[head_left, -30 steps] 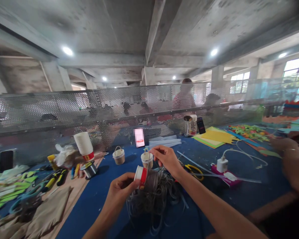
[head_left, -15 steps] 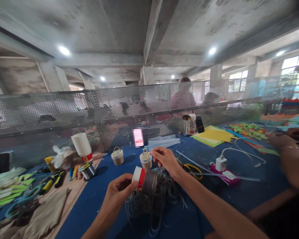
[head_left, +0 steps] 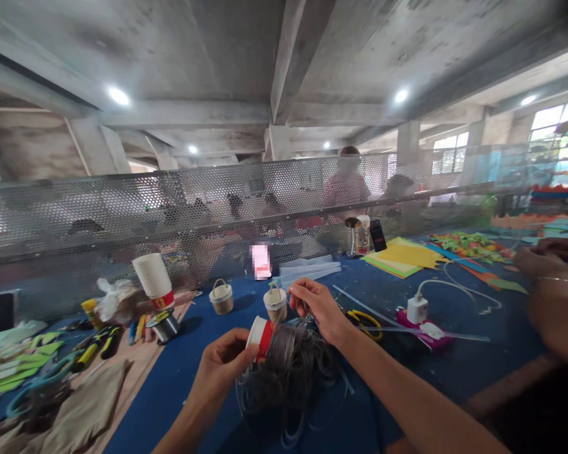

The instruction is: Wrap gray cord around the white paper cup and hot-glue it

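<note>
My left hand [head_left: 222, 366] grips a small paper cup [head_left: 261, 335] with a white rim and red band, its body wound in grey-brown cord. A loose tangle of that cord [head_left: 291, 378] lies on the blue table [head_left: 189, 372] under and right of the cup. My right hand [head_left: 315, 306] is raised just beyond the cup with fingertips pinched on a thin strand of the cord. Two small finished baskets with handles stand behind: one [head_left: 276, 302] right by my right hand, another [head_left: 221, 297] further left.
A stack of paper cups [head_left: 153, 277], a wire spool [head_left: 165, 323], pliers and cutters [head_left: 94, 343] lie at left. Yellow-handled scissors [head_left: 366, 318], a white charger [head_left: 415, 309] and coloured paper [head_left: 402, 257] lie right. Another person's arm [head_left: 549, 296] is at far right. A perforated metal screen [head_left: 123, 214] backs the table.
The view drifted slightly; my hands and the cup shifted a little left and down. My right hand lowered slightly toward the cord tangle. The grip on the cup is unchanged.
</note>
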`<action>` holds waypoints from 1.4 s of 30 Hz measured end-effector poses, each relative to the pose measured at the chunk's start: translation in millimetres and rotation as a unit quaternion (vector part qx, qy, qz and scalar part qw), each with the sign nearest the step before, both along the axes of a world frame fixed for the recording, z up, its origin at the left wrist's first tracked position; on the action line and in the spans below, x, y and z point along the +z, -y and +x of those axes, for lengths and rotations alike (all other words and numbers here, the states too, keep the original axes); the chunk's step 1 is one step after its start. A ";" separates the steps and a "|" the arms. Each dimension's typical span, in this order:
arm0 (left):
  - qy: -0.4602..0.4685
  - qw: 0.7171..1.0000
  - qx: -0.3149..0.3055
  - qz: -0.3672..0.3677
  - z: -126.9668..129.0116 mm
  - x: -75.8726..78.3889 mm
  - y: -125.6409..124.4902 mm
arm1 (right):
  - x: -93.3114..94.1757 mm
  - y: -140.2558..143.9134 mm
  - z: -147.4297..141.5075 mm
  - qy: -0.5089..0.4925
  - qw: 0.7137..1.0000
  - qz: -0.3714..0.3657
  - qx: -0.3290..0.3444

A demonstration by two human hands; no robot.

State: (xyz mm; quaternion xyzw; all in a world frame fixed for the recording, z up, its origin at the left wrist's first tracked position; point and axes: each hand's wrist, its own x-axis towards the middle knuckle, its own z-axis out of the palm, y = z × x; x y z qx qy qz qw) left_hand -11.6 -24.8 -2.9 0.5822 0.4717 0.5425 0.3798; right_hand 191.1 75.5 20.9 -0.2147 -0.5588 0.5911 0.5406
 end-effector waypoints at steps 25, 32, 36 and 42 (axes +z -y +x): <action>0.004 1.000 0.000 0.006 -0.2 1.4 -0.6 | 9.2 11.5 8.5 -0.099 0.990 0.027 0.097; -0.005 1.000 -0.008 -0.001 4.4 6.1 3.5 | 6.6 8.4 6.9 -0.083 0.993 0.019 0.078; -0.004 1.000 -0.016 -0.007 5.3 5.6 3.8 | 4.6 7.1 5.0 -0.073 0.994 0.017 0.079; -0.006 1.000 -0.029 -0.007 4.9 4.0 3.5 | 2.2 6.0 4.0 -0.061 0.995 0.013 0.076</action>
